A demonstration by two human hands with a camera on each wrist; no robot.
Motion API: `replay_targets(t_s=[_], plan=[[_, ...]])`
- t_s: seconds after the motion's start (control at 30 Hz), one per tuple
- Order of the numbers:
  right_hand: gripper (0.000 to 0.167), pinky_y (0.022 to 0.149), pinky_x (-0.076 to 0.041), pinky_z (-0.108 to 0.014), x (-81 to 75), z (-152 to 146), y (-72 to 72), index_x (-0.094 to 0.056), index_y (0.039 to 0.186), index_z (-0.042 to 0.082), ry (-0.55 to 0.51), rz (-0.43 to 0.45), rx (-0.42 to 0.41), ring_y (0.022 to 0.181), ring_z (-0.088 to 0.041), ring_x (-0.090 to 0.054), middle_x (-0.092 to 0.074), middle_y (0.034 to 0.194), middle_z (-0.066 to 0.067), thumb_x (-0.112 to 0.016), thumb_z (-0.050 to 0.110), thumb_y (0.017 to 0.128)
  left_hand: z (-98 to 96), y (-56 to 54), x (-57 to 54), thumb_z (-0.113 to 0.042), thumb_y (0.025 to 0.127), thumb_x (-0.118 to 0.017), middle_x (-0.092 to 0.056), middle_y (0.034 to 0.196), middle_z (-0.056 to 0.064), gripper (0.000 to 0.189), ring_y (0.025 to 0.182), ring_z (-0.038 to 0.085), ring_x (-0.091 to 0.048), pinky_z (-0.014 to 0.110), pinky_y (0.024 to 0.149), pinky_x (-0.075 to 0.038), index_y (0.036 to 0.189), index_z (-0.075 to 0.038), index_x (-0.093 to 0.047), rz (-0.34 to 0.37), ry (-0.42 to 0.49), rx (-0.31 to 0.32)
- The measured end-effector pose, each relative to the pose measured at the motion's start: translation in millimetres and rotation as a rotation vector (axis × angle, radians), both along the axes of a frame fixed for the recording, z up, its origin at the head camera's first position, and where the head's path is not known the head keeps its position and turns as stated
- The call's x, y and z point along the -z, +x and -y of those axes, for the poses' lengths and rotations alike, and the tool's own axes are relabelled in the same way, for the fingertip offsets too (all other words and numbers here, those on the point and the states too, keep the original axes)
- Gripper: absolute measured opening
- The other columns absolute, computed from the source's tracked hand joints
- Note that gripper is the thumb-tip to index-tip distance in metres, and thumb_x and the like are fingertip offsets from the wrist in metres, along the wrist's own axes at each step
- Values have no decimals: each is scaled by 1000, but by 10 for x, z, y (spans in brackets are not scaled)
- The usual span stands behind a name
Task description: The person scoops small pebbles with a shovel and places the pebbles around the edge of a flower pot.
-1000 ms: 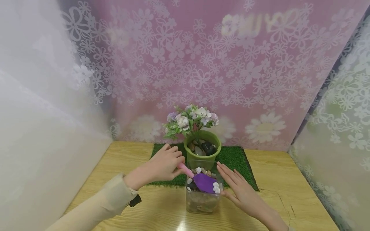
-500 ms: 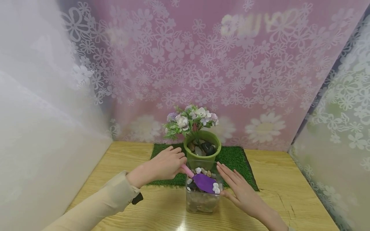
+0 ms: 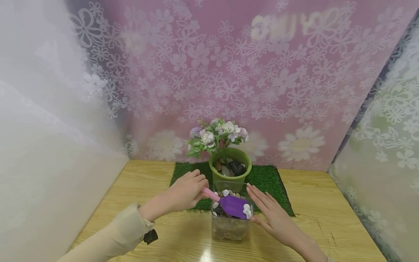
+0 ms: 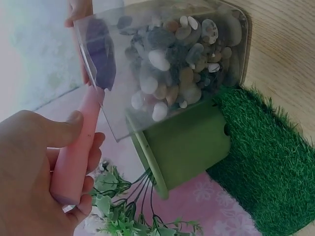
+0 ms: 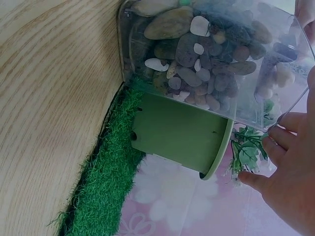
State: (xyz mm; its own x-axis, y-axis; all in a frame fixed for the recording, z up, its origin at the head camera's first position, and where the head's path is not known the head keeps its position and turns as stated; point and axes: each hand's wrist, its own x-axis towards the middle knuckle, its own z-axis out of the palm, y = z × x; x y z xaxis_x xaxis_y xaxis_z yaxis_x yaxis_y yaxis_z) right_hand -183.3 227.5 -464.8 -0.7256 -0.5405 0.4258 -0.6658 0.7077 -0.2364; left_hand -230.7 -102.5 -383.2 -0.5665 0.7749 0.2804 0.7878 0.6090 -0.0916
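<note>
The left hand (image 3: 184,191) grips the shovel (image 3: 229,204) by its pink handle (image 3: 211,194), outside the left edge of the clear box (image 3: 229,231); the purple blade (image 3: 235,209) reaches inside toward the near right corner (white stones (image 3: 247,210) sit at its tip). The right hand (image 3: 274,218), fingers straight, touches the box's right edge.

Head view softly lit; glare on tabletop (image 3: 205,254); wrist views hazy, bluish.

Head camera: forward, downward, from above. Both wrist cameras: close, turned sideways, sharing box (image 4: 120,83) and pot (image 4: 189,152).
</note>
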Motion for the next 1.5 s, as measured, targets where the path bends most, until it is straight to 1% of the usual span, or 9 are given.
replay_targets(t_s=[0.27,0.53,0.67,0.9,0.97,1.1,1.17,1.3,1.5], plan=[[83,118,4,-15,11,-4,-11,-22,163,18,6,-5,-11,151,-20,-28,-24,167,-3,-69,33,96,71,27,84,-33,96,-70,-63,93,-6,17,86,15,-45,31,79,-42,97,-16,-68,-12,74,-27],[86,119,4,-16,12,-8,-10,-22,163,19,2,-12,-3,151,-20,-28,-26,167,-3,-71,29,94,159,20,132,-38,97,-68,-61,94,-5,22,85,14,-43,31,75,-37,99,-16,-66,-33,145,-28],[86,119,4,-15,7,-2,-11,-22,163,18,-3,-11,-10,151,-20,-28,-26,166,-6,-72,27,93,219,15,146,-35,97,-69,-59,92,-6,19,84,13,-41,30,75,-36,98,-17,-64,-5,177,-40],[89,119,5,-15,4,3,-13,-23,163,16,-1,-18,-9,147,-31,-34,-24,167,-5,-75,23,91,338,21,100,-33,98,-67,-62,95,-7,17,85,13,-41,32,77,-36,102,-17,-65,43,204,-86],[88,118,6,-15,4,3,-12,-24,162,15,0,-15,-9,148,-29,-33,-25,167,-6,-74,23,91,364,26,83,-32,97,-68,-62,95,-7,17,84,13,-40,31,77,-36,102,-16,-66,37,208,-92],[85,119,5,-15,5,-3,-12,-27,161,11,-2,-16,-9,153,-17,-23,-27,166,-7,-74,23,92,399,33,61,-31,97,-68,-62,93,-6,18,83,13,-40,32,77,-38,102,-14,-66,25,216,-105],[85,119,5,-15,6,-6,-13,-27,161,11,-1,-20,-11,153,-18,-23,-28,166,-8,-74,24,91,414,30,55,-31,98,-67,-63,94,-5,19,84,14,-42,33,78,-39,102,-13,-67,25,227,-112],[87,120,4,-17,15,-14,-13,-24,163,16,9,-20,-1,152,-19,-25,-27,166,-6,-74,25,92,451,-25,55,-31,97,-68,-64,93,-3,20,83,14,-43,35,79,-41,100,-12,-68,1,246,-131],[88,119,6,-16,19,-13,-18,-22,163,17,9,-15,-9,150,-27,-31,-27,166,-7,-73,26,92,491,-170,13,-29,96,-71,-65,89,0,20,90,22,-56,40,85,-47,96,-9,-67,-36,281,-186]])
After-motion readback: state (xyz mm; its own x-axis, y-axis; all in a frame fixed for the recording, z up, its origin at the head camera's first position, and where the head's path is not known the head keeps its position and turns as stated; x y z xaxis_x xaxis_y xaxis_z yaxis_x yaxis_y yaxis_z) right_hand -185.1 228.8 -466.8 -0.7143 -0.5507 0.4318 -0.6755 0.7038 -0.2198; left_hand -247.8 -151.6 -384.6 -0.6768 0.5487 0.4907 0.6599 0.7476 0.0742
